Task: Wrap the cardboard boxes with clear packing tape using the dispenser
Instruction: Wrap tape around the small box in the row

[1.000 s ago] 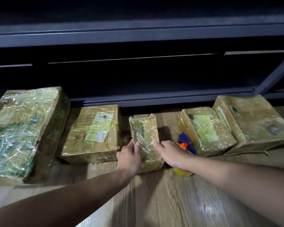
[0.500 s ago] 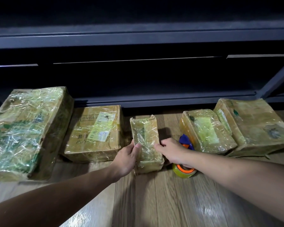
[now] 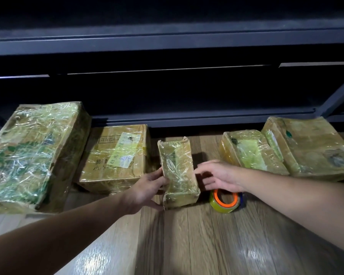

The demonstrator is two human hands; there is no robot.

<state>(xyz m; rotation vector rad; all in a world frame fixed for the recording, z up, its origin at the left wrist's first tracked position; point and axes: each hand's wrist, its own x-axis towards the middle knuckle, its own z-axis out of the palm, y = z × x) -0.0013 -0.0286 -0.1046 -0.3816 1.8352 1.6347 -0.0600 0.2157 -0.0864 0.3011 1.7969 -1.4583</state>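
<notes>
- The step in hand appears to be readying the small box for another pass of tape. It stands on the wooden floor in the middle of the row and is already skinned in crinkled clear tape.
- The left hand clamps the box from its 8 o'clock side, with the thumb on the left edge and the fingers curled in near the bottom corner.
- The right hand hangs at the box's 3 o'clock, fingers spread and holding nothing, just off the cardboard.
- The tape dispenser, an orange-cored roll, lies on the floor at the box's 4 o'clock, directly under the right hand.
- The next move likely calls for the right hand to drop and take up the dispenser. Meanwhile the left hand must keep the light box from sliding, and the free tape end has to be found.
- The large box and the labelled box sit at 9 o'clock, both already wrapped.
- Half a second ago the right fingertips touched the box's right edge. Now they have come away and opened, uncovering more of the roll.
- The left hand has slid lower along the box.
</notes>
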